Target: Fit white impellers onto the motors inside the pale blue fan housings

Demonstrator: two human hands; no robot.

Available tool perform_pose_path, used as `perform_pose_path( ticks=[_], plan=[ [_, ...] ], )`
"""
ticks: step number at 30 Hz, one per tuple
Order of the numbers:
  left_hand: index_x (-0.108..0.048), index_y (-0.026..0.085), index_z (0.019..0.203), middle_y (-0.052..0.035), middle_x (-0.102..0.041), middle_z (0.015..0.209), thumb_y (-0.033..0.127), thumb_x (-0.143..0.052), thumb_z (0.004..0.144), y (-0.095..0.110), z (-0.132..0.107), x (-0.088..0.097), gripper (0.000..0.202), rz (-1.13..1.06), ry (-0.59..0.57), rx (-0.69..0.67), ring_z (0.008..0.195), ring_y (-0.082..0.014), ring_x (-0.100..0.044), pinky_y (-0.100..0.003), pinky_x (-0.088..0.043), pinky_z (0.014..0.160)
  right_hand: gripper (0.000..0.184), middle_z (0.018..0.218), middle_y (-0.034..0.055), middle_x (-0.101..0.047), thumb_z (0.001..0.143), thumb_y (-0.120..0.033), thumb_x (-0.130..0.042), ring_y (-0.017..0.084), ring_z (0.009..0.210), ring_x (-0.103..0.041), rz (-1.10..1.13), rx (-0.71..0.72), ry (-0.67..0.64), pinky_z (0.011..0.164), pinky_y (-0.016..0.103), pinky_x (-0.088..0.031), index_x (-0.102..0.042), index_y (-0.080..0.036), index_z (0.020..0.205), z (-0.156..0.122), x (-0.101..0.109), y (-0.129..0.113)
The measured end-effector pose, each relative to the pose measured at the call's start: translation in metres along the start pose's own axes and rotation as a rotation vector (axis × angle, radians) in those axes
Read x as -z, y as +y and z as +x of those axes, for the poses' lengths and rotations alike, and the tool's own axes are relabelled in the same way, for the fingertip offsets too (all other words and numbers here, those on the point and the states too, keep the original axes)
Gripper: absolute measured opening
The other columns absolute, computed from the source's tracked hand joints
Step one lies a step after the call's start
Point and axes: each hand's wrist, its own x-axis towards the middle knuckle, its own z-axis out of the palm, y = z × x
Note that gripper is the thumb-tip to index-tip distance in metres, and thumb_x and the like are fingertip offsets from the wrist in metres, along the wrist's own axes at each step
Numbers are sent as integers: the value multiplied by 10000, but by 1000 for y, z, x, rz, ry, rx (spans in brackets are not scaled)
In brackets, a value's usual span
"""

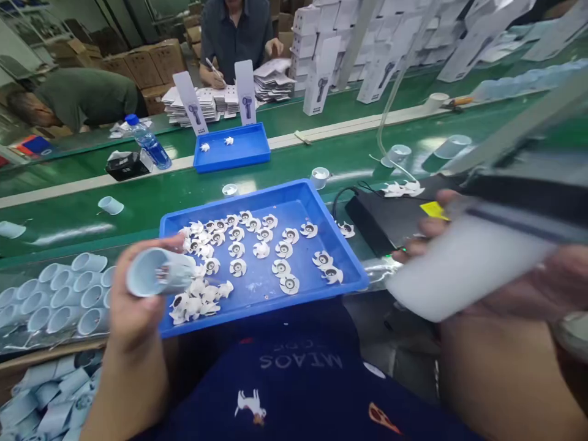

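Plastic tube point(158, 272), pale and open-ended, sits in the left hand point(138, 306), whose fingers curl around it just above the left edge of the blue tray point(239, 205). From my station I see the right hand point(505, 300) closed on a flat white piece point(463, 263), too blurred for me to tell what it is, out to the right beside a black box point(381, 214) on the counter point(59, 208). White plastic rotors point(239, 257) lie scattered in the tray, bunched toward the near left, close to the tube's mouth. More tubes point(59, 294) lie piled on their sides left of the tray. Farther off, a second blue tray point(232, 160) holds two rotors, and a co-worker point(236, 37) sits beyond the counter.
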Motion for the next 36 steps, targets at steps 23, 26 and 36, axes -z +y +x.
perform_pose_path(
  ticks=[23,26,36],
  plan=[
    [-601,207,930,-6,-692,863,467,-817,769,16,-22,-110,374,294,-505,-142,731,-178,-653,-268,-477,617,252,803,-17,-678,741,-378,-828,159,689,-675,836,130,-225,608,282,-588,-669,-199,821,24,-139,-72],
    [-604,207,943,-11,-700,887,467,-825,762,16,-23,-109,386,295,-508,-131,751,-186,-662,-279,-490,640,276,793,-27,-675,729,-399,-824,157,681,-671,806,108,-215,606,283,-585,-647,-205,813,24,-140,-73],
    [-483,292,1457,-58,-742,1113,571,-853,668,14,-17,-90,916,480,-823,296,902,-283,-720,-374,-576,747,599,823,-19,-655,605,-623,-869,188,706,-674,705,12,-143,645,329,-609,-654,-295,1058,44,-120,-58]
  ],
)
